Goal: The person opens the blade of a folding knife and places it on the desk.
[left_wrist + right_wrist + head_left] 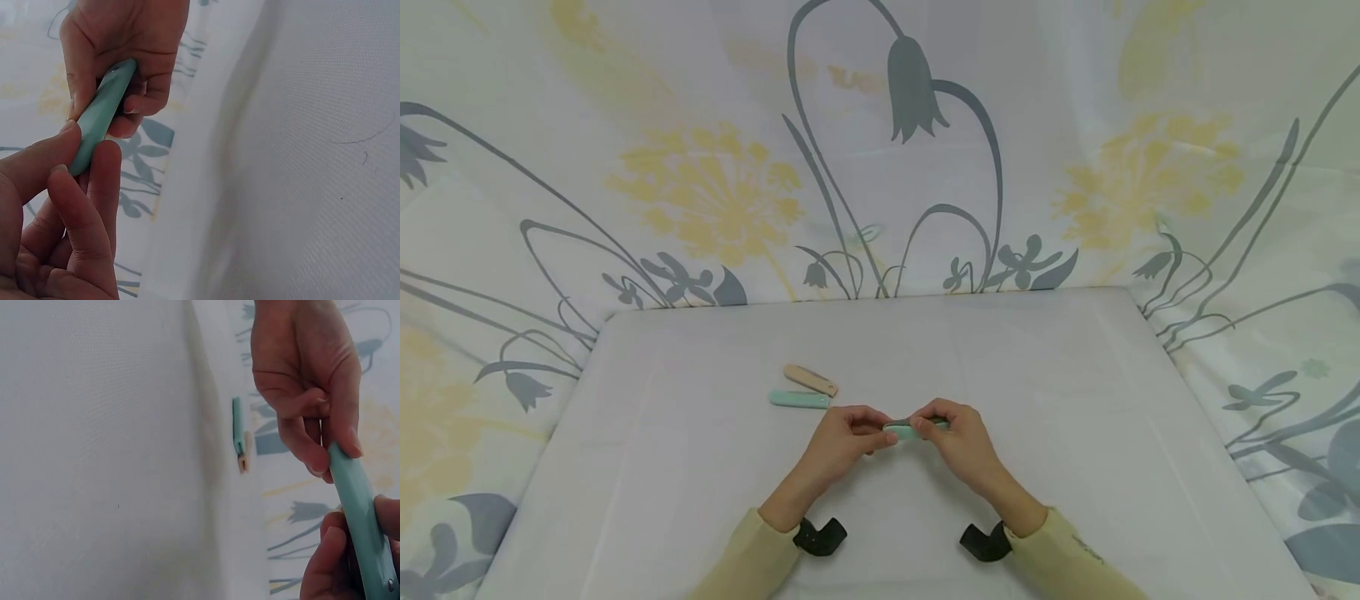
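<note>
No container shows in any view; everything lies loose on the white table (pixel 1075 433) or is held above it.

Counted, there are three small elongated pieces. Two are mint green and one is beige. One mint-green piece (pixel 912 430) is held just above the table in the lower middle of the head view, between the two hands. The left hand (pixel 842 442) pinches its left end with thumb and fingertips curled around it; in the left wrist view the thumb and forefinger close on the narrow end of the piece (pixel 100 115). The right hand (pixel 958 437) grips the other end, its fingers curled over the top. In the right wrist view the same piece (pixel 361 519) runs down toward the lower right corner, where a small metal rivet shows near its end.

The second mint-green piece (pixel 799 399) lies flat on the table, left of and a little above the hands in the head view, pointing roughly left to right. The beige piece (pixel 810 380) lies just above it, tilted down to the right, its right end close to the green one's right end. Whether these two touch cannot be told.

There are two hands, two pale yellow sleeves (pixel 752 562), and two black wrist straps (pixel 820 536) near the bottom edge. A flowered cloth (pixel 715 192) with grey and yellow blooms hangs behind and at both sides of the table.
</note>
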Demonstrator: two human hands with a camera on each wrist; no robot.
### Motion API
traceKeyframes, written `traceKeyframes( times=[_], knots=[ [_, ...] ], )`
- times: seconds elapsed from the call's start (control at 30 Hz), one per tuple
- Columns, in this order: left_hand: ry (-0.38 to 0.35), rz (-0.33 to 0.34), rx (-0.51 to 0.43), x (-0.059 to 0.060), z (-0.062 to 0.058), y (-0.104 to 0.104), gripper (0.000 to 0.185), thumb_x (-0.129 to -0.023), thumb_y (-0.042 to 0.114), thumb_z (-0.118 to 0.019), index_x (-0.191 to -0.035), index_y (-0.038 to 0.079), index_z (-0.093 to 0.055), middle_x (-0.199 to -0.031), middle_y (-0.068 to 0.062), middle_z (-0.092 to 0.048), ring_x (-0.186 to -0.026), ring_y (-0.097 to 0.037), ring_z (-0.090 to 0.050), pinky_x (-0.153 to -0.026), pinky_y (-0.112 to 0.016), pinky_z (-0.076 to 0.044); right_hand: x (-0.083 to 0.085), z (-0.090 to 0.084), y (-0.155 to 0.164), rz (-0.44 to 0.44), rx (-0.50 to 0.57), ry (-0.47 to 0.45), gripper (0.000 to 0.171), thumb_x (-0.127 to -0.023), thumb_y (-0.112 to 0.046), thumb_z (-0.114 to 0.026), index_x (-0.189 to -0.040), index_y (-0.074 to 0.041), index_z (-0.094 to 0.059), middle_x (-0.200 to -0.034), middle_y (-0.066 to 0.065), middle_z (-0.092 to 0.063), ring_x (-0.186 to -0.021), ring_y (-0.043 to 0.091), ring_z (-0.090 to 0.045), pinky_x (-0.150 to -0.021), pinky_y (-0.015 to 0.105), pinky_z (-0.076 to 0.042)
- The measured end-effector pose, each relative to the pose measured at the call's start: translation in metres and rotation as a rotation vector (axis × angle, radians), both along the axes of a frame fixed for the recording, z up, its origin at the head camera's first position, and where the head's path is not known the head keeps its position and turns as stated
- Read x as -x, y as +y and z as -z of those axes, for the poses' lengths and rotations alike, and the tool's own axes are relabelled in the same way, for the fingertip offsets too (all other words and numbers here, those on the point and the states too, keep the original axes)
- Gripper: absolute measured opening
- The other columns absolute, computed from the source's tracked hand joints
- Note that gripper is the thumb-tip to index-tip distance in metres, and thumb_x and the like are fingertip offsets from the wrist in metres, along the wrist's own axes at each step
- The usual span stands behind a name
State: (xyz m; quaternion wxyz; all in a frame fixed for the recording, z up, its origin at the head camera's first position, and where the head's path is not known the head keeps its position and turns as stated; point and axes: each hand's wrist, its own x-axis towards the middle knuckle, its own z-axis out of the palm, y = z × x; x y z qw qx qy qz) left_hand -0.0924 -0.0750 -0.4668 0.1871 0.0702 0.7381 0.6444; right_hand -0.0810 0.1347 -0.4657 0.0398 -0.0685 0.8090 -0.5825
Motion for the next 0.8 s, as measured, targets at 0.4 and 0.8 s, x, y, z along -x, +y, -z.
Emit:
traceKeyframes(
  times=[0.4,0.8],
  knots=[
    [0.004,0.003,-0.022,0.0017,0.0071,-0.0007,0.026,-0.084,0.014,-0.081,-0.103,-0.002,-0.072,-0.086,-0.007,-0.074,-0.074,-0.013,-0.064,-0.065,-0.030,-0.049,-0.0039,0.0004,-0.0076,0.131,0.079,-0.063,0.008,-0.093,-0.009,-0.070,-0.088,-0.004,-0.072,-0.086,0.005,-0.067,-0.076,0.017,-0.051,-0.067,0.025,-0.040],
    [-0.015,0.025,-0.021,0.0000,0.0093,0.0015,0.024,-0.085,0.013,-0.080,-0.102,-0.002,-0.071,-0.087,-0.006,-0.073,-0.073,-0.014,-0.063,-0.066,-0.030,-0.050,-0.0039,-0.0037,-0.0100,0.177,0.209,-0.114,0.014,-0.097,-0.009,-0.064,-0.092,0.002,-0.070,-0.091,0.010,-0.068,-0.088,0.018,-0.055,-0.075,0.025,-0.043]
  ],
)
